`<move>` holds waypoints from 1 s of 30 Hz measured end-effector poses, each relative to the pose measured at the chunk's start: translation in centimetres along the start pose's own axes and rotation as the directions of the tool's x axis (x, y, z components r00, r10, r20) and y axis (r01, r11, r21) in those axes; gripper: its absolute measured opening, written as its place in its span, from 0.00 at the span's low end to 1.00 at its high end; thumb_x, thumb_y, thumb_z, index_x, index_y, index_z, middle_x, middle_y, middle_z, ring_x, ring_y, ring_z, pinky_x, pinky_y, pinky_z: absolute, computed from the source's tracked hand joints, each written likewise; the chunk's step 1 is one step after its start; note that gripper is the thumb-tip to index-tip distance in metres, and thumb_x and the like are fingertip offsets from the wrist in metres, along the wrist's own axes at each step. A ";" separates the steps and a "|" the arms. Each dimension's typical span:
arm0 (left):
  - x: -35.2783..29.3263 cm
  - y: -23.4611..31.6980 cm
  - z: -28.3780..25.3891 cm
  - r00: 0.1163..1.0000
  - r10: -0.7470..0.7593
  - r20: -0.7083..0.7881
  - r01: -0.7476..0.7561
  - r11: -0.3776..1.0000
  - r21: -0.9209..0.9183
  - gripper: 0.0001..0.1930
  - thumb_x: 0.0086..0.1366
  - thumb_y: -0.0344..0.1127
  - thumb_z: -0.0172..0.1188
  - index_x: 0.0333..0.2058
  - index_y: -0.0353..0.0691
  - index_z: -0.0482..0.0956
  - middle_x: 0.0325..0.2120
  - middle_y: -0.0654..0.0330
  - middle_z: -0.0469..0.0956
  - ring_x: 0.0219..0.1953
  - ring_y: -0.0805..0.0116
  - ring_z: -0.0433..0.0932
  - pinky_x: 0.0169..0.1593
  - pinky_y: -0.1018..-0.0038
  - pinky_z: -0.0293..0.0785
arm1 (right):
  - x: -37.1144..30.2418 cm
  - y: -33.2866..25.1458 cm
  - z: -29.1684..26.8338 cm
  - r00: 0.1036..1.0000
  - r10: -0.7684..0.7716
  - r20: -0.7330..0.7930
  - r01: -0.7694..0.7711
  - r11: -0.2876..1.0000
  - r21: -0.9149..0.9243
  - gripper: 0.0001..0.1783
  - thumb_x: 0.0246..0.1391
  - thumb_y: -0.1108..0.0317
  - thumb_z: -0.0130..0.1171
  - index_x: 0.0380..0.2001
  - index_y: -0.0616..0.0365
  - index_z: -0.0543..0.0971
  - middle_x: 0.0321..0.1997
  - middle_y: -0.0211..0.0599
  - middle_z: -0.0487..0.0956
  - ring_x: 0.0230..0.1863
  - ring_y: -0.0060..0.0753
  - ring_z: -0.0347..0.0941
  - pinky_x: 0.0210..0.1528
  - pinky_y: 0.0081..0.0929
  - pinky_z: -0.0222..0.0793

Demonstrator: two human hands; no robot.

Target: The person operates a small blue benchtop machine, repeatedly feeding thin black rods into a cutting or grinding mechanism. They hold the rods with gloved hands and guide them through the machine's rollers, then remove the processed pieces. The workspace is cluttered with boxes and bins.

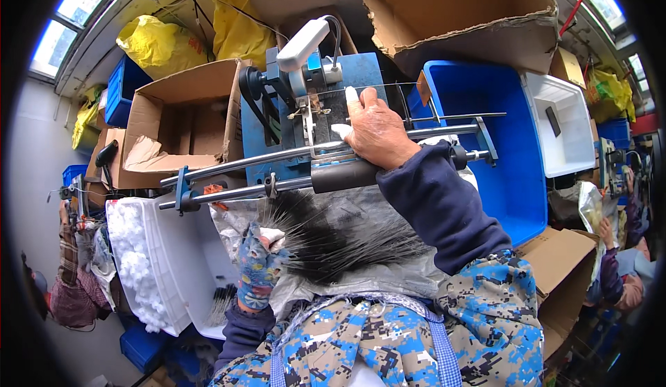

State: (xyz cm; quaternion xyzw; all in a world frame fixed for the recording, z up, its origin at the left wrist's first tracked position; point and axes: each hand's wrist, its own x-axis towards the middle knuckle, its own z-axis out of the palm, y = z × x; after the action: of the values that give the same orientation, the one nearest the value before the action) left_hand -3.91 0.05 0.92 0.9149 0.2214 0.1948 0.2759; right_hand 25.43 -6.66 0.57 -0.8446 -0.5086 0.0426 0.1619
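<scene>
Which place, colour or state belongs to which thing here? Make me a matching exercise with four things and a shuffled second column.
1. Right hand
2. Left hand
3. Large blue bin
4. Fluffy material

A. White, heaped at the picture's left
B. Over the blue machine
C. In a patterned glove
D. To the machine's right

Pairs: 1-B, 2-C, 3-D, 4-A

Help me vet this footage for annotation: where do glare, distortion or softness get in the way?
Head view: the upper-left window is washed out, and the lower steel rod carries bright glints. Head view, rim: fisheye bends straight edges and fades to black corners; the co-worker at far right looks soft. Head view, middle: the right hand and left hand look fairly clear.
</scene>
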 end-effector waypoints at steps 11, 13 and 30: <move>0.3 1.2 -0.9 0.999 0.050 -0.010 -0.050 0.999 0.009 0.14 0.44 0.28 0.61 0.34 0.39 0.77 0.30 0.53 0.76 0.32 0.54 0.74 0.38 0.65 0.71 | 1.5 -3.1 1.7 0.991 -0.113 -0.067 0.116 0.992 0.048 0.38 0.46 0.53 0.59 0.50 0.75 0.62 0.38 0.53 0.69 0.33 0.48 0.73 0.36 0.33 0.72; -0.5 0.2 -0.6 0.999 -0.027 -0.046 0.024 0.998 -0.055 0.13 0.45 0.27 0.60 0.34 0.37 0.77 0.30 0.53 0.76 0.32 0.56 0.75 0.37 0.67 0.71 | 1.0 -1.9 -0.2 0.993 -0.058 0.104 0.057 0.998 0.009 0.35 0.45 0.58 0.60 0.49 0.75 0.62 0.41 0.54 0.67 0.37 0.49 0.72 0.39 0.33 0.71; -1.4 1.0 -0.4 0.851 -0.505 -0.143 0.332 0.729 -0.598 0.05 0.60 0.26 0.53 0.36 0.34 0.71 0.24 0.60 0.76 0.25 0.74 0.73 0.30 0.79 0.69 | -0.7 3.8 -5.7 0.976 -0.217 0.009 0.215 0.958 -0.189 0.05 0.42 0.76 0.52 0.24 0.55 0.76 0.22 0.34 0.75 0.35 0.37 0.69 0.38 0.37 0.58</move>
State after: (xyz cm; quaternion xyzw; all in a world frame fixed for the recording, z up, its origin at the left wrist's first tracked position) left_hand -4.93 -1.26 1.54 0.6803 0.3968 0.3167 0.5287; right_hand 29.60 -10.22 4.66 -0.7958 -0.5984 -0.0288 0.0878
